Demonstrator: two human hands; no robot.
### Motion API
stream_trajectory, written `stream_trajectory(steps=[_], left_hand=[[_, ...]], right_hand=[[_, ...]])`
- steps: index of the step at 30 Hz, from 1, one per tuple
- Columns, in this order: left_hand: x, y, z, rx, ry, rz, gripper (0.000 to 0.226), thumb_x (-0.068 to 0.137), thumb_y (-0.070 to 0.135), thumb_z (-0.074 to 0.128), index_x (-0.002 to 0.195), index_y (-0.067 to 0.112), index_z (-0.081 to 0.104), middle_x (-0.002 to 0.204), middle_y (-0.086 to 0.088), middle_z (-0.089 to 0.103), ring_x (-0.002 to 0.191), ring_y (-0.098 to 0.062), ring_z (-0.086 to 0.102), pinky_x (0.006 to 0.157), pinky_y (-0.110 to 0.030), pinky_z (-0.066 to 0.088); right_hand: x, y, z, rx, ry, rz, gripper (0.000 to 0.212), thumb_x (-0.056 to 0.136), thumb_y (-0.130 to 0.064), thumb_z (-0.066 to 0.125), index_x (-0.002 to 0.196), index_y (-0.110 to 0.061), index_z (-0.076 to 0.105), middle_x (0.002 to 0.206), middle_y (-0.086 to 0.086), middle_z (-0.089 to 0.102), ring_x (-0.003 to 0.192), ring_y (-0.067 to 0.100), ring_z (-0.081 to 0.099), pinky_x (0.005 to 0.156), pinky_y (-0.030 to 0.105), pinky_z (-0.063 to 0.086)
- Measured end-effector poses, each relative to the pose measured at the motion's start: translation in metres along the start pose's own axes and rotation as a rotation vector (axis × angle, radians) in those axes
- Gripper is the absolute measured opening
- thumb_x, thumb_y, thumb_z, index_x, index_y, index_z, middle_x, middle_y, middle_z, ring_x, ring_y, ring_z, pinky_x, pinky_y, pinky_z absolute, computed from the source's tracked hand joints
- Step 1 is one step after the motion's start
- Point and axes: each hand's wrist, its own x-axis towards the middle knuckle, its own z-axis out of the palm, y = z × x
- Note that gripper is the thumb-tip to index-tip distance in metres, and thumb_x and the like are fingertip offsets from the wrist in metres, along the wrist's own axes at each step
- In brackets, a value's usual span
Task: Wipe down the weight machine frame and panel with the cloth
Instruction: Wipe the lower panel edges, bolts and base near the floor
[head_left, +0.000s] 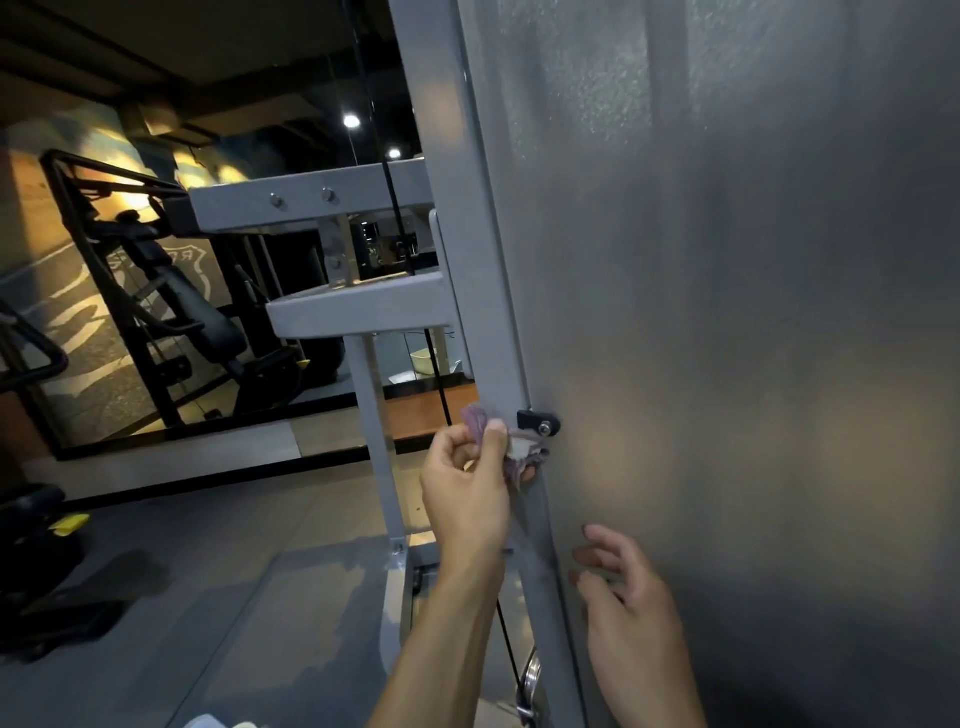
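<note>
A person's left hand (467, 493) pinches a bunched purple cloth (498, 441) against the grey frame upright (483, 291), just below a small black bracket (540, 422). The right hand (631, 608), fingers spread and holding nothing, hovers at the frosted panel (727, 312) to the right, nearer the viewer. Good practice here: work the cloth snugly around the bracket, then down the upright in overlapping passes.

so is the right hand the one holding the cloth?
No, the left hand grips the purple cloth against the frame upright, while the right hand rests open-fingered at the grey panel.
</note>
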Motion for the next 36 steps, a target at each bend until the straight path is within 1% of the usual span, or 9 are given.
stream_trajectory(steps=[4,8,12,15,18,22,27,33,36], left_hand=[[-0.014,-0.02,-0.006,0.046,0.081,-0.113,0.021,0.092,0.02,0.074,0.083,0.004,0.065,0.07,-0.008,0.065,0.066,-0.021,0.06,0.067,-0.049,0.056],[-0.013,-0.002,-0.001,0.049,0.032,0.005,0.015,0.093,0.021,0.073,0.087,0.01,0.067,0.075,-0.003,0.071,0.065,-0.013,0.065,0.061,-0.028,0.052],[-0.015,0.014,-0.003,0.064,-0.033,0.128,0.007,0.095,0.017,0.071,0.091,0.014,0.066,0.078,0.003,0.072,0.068,-0.004,0.066,0.059,-0.019,0.052],[-0.023,-0.004,-0.012,0.096,-0.043,0.077,0.004,0.096,0.017,0.07,0.093,0.018,0.068,0.084,0.0,0.073,0.078,-0.015,0.07,0.061,-0.023,0.054],[-0.016,-0.003,-0.018,0.098,-0.016,0.108,0.009,0.095,0.016,0.07,0.092,0.024,0.068,0.086,0.001,0.074,0.083,-0.021,0.071,0.071,-0.039,0.058],[-0.009,0.018,-0.015,0.087,-0.003,0.256,0.016,0.094,0.011,0.07,0.095,0.027,0.068,0.086,0.006,0.073,0.079,-0.014,0.068,0.07,-0.029,0.053],[-0.013,0.022,-0.009,0.133,-0.021,0.375,0.02,0.093,0.01,0.072,0.097,0.03,0.07,0.084,0.005,0.071,0.08,-0.023,0.066,0.07,-0.041,0.055],[-0.013,0.03,-0.005,0.324,-0.141,0.626,0.028,0.088,-0.001,0.075,0.098,0.025,0.072,0.093,0.015,0.063,0.076,-0.011,0.058,0.064,-0.014,0.042],[-0.007,0.03,-0.012,0.361,-0.149,0.65,0.027,0.087,-0.002,0.075,0.097,0.023,0.072,0.089,0.016,0.064,0.074,-0.009,0.058,0.065,-0.012,0.042]], right_hand=[[0.001,-0.006,0.003,0.008,-0.01,0.01,0.043,0.09,0.013,0.058,0.108,-0.025,0.065,0.1,-0.001,0.07,0.074,-0.011,0.063,0.068,0.002,0.043],[-0.001,-0.004,0.012,0.01,0.022,0.011,0.048,0.09,0.012,0.056,0.102,-0.035,0.063,0.1,-0.007,0.073,0.082,-0.006,0.065,0.07,0.008,0.047],[-0.005,-0.005,0.024,0.023,-0.003,0.013,0.044,0.093,0.003,0.057,0.103,-0.039,0.062,0.098,-0.015,0.073,0.091,0.009,0.07,0.083,0.029,0.053],[0.0,-0.003,0.026,0.068,0.01,0.002,0.046,0.09,0.006,0.06,0.101,-0.038,0.066,0.094,-0.012,0.075,0.092,0.014,0.071,0.087,0.037,0.055],[0.004,-0.001,0.023,0.128,0.027,0.008,0.037,0.088,-0.001,0.061,0.1,-0.036,0.069,0.093,-0.011,0.075,0.094,0.023,0.072,0.092,0.046,0.054],[0.006,-0.003,0.016,0.131,0.044,-0.026,0.032,0.08,-0.015,0.062,0.101,-0.038,0.068,0.092,-0.017,0.073,0.091,0.022,0.072,0.086,0.043,0.053],[0.012,0.002,0.008,0.14,0.038,-0.044,0.034,0.077,-0.015,0.06,0.101,-0.038,0.068,0.092,-0.017,0.075,0.087,0.022,0.074,0.082,0.04,0.053],[0.02,0.0,0.008,0.194,0.045,-0.031,0.048,0.06,-0.015,0.048,0.1,-0.03,0.069,0.083,-0.008,0.076,0.065,0.015,0.074,0.07,0.034,0.047],[0.02,0.0,0.009,0.212,0.042,-0.025,0.047,0.06,-0.016,0.048,0.1,-0.03,0.069,0.087,-0.004,0.076,0.064,0.017,0.074,0.068,0.033,0.046]])
